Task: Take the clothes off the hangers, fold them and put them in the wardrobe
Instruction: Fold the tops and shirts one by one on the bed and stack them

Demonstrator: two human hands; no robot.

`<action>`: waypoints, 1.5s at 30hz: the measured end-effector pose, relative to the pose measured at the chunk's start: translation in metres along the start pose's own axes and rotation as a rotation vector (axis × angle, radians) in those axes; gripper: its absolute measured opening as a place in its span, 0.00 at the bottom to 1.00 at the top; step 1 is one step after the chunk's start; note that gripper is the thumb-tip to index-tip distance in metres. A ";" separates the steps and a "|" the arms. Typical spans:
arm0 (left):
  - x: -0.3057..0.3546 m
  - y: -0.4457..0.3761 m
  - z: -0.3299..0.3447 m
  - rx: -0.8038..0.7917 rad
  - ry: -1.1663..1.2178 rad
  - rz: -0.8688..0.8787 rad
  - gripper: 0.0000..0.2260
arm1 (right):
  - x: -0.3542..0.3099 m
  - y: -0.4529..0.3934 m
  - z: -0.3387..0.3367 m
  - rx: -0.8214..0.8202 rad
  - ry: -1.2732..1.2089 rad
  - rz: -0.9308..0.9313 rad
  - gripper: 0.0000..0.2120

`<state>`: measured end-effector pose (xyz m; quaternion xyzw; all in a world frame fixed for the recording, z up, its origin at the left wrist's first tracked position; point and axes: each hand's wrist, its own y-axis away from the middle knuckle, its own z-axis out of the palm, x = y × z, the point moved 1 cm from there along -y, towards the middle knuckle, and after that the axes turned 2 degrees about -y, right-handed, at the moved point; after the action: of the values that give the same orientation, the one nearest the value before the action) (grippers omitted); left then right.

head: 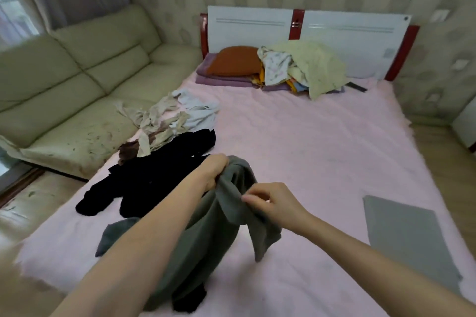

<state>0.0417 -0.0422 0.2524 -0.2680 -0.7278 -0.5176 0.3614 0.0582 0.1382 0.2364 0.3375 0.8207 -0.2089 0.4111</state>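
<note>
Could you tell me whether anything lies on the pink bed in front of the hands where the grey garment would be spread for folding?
Nothing visible does. Both hands, left and right, hold the grey garment over bare pink bed.

Both hands hold a grey-green garment (206, 234) up over the pink bed (309, 157). The left hand (212, 171) grips a bunched part of it at the top, and the right hand (270, 203) pinches a fold just beside. Its lower end trails on the sheet. A black garment (154, 175) lies to the left, touching a heap of pale clothes (175, 116). A folded grey piece (409, 237) lies flat to the right, well apart. Bedding (304, 67) is piled at the headboard (334, 28).
</note>
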 end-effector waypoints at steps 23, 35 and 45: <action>0.090 0.081 0.016 -0.337 -0.713 0.803 0.30 | -0.067 0.009 -0.126 0.299 -0.118 0.031 0.07; 0.093 0.082 0.012 -0.402 -0.087 0.786 0.13 | 0.003 0.042 -0.075 0.256 -0.289 0.372 0.20; 0.100 0.103 -0.003 -0.453 0.261 0.730 0.13 | 0.022 0.034 -0.043 0.198 -0.322 0.329 0.09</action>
<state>0.0617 -0.0110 0.3906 -0.5122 -0.4022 -0.5319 0.5413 0.0509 0.1966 0.2412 0.4677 0.6540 -0.2697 0.5299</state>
